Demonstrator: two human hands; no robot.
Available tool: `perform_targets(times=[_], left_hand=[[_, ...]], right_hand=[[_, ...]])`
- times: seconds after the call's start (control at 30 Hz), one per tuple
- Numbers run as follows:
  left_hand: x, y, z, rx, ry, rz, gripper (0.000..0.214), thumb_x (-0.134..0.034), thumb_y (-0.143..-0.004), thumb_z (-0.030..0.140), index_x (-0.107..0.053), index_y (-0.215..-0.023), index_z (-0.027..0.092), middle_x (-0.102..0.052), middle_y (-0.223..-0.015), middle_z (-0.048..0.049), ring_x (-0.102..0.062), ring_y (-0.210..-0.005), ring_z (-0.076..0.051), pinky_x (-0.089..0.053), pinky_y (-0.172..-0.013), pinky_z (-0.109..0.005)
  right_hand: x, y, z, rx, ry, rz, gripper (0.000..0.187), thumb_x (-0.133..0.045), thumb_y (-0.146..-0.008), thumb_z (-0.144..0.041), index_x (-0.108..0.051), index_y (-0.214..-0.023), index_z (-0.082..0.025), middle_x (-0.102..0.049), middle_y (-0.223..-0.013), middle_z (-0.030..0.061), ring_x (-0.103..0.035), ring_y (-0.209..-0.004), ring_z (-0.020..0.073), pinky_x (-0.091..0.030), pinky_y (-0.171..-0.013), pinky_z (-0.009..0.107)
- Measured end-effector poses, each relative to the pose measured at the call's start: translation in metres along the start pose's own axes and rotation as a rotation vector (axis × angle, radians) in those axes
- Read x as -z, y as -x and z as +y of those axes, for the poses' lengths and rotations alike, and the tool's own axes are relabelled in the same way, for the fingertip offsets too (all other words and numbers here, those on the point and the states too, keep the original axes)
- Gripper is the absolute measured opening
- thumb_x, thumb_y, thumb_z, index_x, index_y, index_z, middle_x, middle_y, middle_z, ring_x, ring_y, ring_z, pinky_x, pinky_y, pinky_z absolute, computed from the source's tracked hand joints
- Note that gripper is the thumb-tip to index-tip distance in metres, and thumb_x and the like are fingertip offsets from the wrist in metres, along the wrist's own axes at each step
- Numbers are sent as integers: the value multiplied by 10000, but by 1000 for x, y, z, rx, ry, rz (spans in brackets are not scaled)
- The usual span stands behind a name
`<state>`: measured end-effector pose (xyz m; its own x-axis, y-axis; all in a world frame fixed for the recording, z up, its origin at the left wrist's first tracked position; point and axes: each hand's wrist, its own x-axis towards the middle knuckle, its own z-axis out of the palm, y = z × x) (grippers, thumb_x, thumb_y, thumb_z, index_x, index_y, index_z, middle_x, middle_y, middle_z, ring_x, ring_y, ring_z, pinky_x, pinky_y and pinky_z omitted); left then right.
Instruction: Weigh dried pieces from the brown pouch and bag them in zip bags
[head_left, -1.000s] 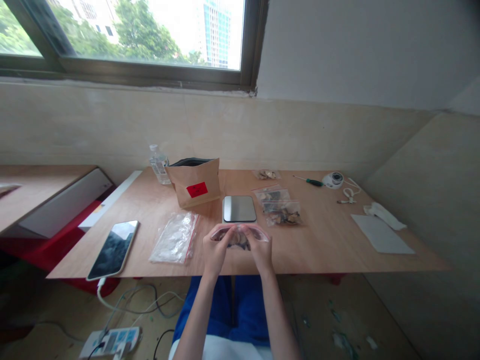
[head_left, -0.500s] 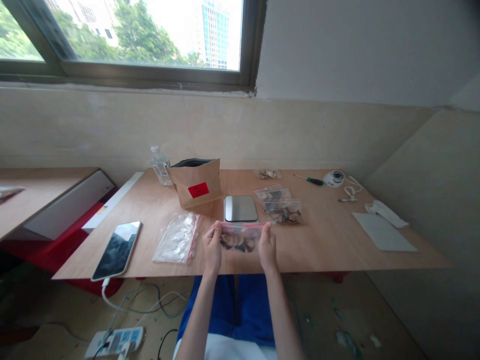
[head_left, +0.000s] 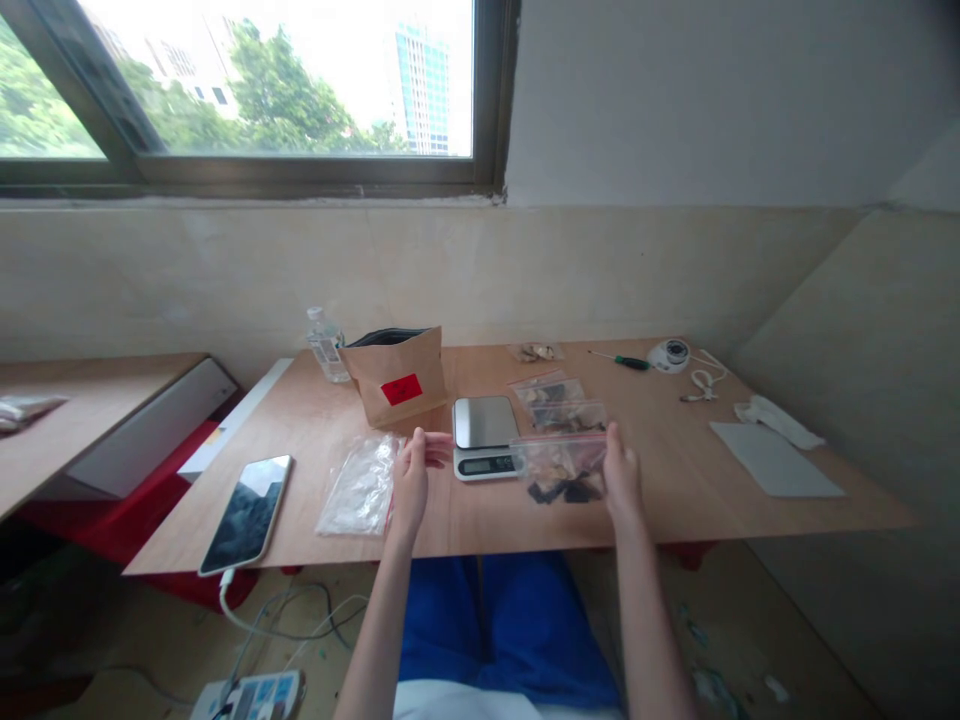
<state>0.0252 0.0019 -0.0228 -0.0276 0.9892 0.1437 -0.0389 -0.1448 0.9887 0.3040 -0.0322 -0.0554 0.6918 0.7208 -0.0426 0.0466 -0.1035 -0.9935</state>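
My right hand [head_left: 624, 470] grips the right end of a clear zip bag [head_left: 564, 470] with a red seal line. Dark and tan dried pieces, perhaps mushrooms, lie at the bottom of the bag. It hangs in front of two similar filled bags [head_left: 559, 392] on the table. My left hand [head_left: 416, 475] is empty, its fingers apart, just left of a small digital scale [head_left: 486, 435] with a bare metal plate. Beside that hand lies a stack of empty clear zip bags [head_left: 360, 485]. Behind it stands an open brown kraft pouch [head_left: 397, 380] with a red label.
A phone [head_left: 247, 515] on a charging cable lies at the table's left front. A water bottle [head_left: 327, 345] stands behind the pouch. Farther right are another filled bag [head_left: 537, 352], a green screwdriver [head_left: 630, 362], a white dome camera [head_left: 669, 355] and a white sheet [head_left: 776, 460].
My left hand has let go of the filled zip bag and moved slightly left. My right hand has carried the bag to the right, uncovering the scale's display.
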Motion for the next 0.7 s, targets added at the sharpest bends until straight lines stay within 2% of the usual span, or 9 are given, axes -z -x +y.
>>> perform_targets(times=[0.1,0.17,0.23,0.33,0.4,0.53,0.6,0.7], left_hand=[[11,-22,15,-219,-176,121,427,-369,-902,461,-665,-870,155,-677,-884,-80,-612,-812,-177,-476,-717,-286],[16,-39,28,-354,-317,225,362,-367,-913,406,-641,-942,171,-650,-951,-72,-591,-897,-178,-459,-785,-297],[18,-54,41,-471,-447,319,295,-398,-904,341,-613,-1026,180,-615,-1039,-79,-571,-969,-185,-440,-838,-314],[19,-76,56,-624,-649,393,286,-443,-875,254,-572,-1124,198,-557,-1183,-91,-494,-1143,-204,-349,-983,-358],[19,-90,60,-676,-746,372,338,-448,-866,217,-530,-1194,210,-527,-1253,-94,-452,-1211,-209,-287,-1036,-379],[21,-109,54,-641,-868,244,399,-458,-847,188,-502,-1242,220,-493,-1327,-95,-456,-1211,-242,-291,-1025,-416],[23,-112,48,-631,-893,212,382,-459,-853,195,-521,-1228,224,-506,-1313,-90,-480,-1171,-254,-316,-1000,-422],[24,-104,42,-668,-884,227,324,-452,-880,233,-560,-1186,230,-564,-1200,-82,-515,-1081,-244,-362,-948,-392]], right_hand=[[24,-40,10,8,203,28,746,-289,-765,-775,-630,-597,-133,-622,-499,116,-604,-515,219,-451,-540,302],[30,-54,16,41,335,91,795,-208,-799,-752,-651,-682,-102,-649,-591,168,-629,-608,260,-458,-590,337],[28,-54,22,174,451,240,817,-189,-827,-710,-649,-893,-38,-669,-816,243,-638,-804,315,-463,-698,391],[15,-29,34,474,636,450,768,-288,-848,-638,-526,-1175,15,-558,-1156,301,-514,-1115,370,-389,-900,480],[4,-4,44,561,762,398,700,-338,-861,-585,-477,-1264,-29,-464,-1293,281,-425,-1216,374,-345,-956,509],[-14,26,57,442,998,223,632,-358,-881,-521,-386,-1373,-127,-267,-1455,246,-272,-1322,399,-283,-985,570],[-20,23,57,373,1058,181,631,-360,-884,-506,-351,-1397,-138,-251,-1467,240,-248,-1336,398,-260,-1001,574],[-27,0,49,296,1093,119,637,-366,-884,-495,-319,-1416,-147,-248,-1479,226,-253,-1341,391,-240,-1024,562]])
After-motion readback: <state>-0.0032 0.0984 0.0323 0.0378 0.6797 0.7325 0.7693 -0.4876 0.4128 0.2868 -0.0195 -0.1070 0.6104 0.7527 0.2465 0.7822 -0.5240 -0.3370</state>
